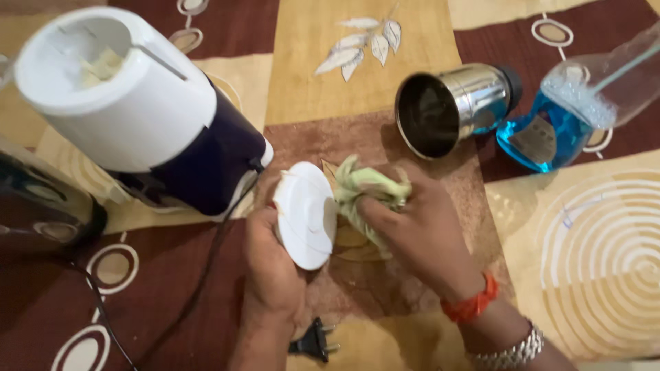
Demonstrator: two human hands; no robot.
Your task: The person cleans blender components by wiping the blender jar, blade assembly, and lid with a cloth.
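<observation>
I'm seeing white round lid [304, 214] standing on edge over carpet [357, 89], centre frame; left hand [273, 268] gripping its lower rim; right hand [419, 227] bunching green cloth [368, 196] against lid face; mixer base [137, 110] lying tipped at left, steel jar [450, 103] and blue liquid bottle [557, 124] lying beyond, plug [315, 341] near wrist

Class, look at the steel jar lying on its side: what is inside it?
The steel jar shows only a dark, shadowed interior through its open mouth; nothing visible inside. Its bottom is too dark to tell.
</observation>
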